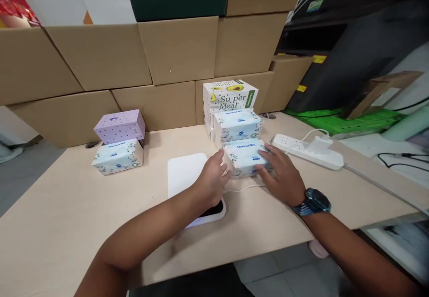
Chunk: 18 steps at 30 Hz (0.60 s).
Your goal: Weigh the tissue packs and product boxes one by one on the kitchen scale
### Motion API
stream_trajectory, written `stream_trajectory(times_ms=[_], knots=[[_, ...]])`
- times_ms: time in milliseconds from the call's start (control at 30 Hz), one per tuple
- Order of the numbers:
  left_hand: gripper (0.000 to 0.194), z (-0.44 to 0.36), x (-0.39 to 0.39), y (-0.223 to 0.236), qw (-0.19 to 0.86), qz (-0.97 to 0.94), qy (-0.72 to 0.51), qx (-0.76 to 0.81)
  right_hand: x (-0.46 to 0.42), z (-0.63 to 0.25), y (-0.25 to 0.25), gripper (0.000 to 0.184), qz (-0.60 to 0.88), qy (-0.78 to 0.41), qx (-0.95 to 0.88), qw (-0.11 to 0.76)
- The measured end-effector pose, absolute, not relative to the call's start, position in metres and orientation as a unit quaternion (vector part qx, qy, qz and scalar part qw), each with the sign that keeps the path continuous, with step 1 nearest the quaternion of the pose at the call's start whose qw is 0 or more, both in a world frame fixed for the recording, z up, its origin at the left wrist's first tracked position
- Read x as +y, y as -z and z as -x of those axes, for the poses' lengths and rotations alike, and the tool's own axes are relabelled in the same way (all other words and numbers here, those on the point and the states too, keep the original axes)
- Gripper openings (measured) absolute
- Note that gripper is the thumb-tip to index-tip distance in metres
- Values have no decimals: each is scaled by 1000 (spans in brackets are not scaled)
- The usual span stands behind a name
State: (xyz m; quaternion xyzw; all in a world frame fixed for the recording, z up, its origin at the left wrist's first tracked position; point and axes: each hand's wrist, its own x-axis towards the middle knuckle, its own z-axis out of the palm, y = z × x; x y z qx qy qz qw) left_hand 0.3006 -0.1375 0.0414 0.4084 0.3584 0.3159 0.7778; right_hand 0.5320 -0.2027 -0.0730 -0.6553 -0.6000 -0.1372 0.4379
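Both my hands hold a pale blue tissue pack lying on the wooden table. My left hand presses against its left end with curled fingers. My right hand, with a watch on the wrist, grips its right end, fingers over the top. Behind this pack lies a second tissue pack, and behind that stands a white Super Meal box. Under my left forearm sits a flat white scale.
At the left a purple box rests on another tissue pack. A white power strip with a plugged charger lies at the right. Cardboard boxes form a wall along the back. A black machine stands far right.
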Motion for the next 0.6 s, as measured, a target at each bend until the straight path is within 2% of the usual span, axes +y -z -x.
stream_trajectory(times_ms=[67,133,200,300,400,467,533,600], knots=[[56,-277,-139,-46,772,-414,-306,373,-202,-527,74,59,649,172,-644,367],[51,-245,-132,-45,718,-474,-359,361,-201,-523,75,61,653,194,-660,317],[58,-205,-113,-37,588,-577,-452,341,-203,-522,77,58,665,212,-655,289],[79,-135,-75,-13,356,-671,-550,346,-209,-518,74,57,660,250,-652,277],[87,-71,-40,6,219,-642,-602,421,-209,-504,57,65,605,271,-682,309],[83,-40,-22,13,183,-589,-638,461,-201,-481,38,74,544,233,-723,358],[73,-21,-6,18,209,-524,-666,488,-182,-446,21,79,473,116,-760,431],[68,-12,7,24,258,-477,-667,511,-154,-403,8,76,421,-38,-760,493]])
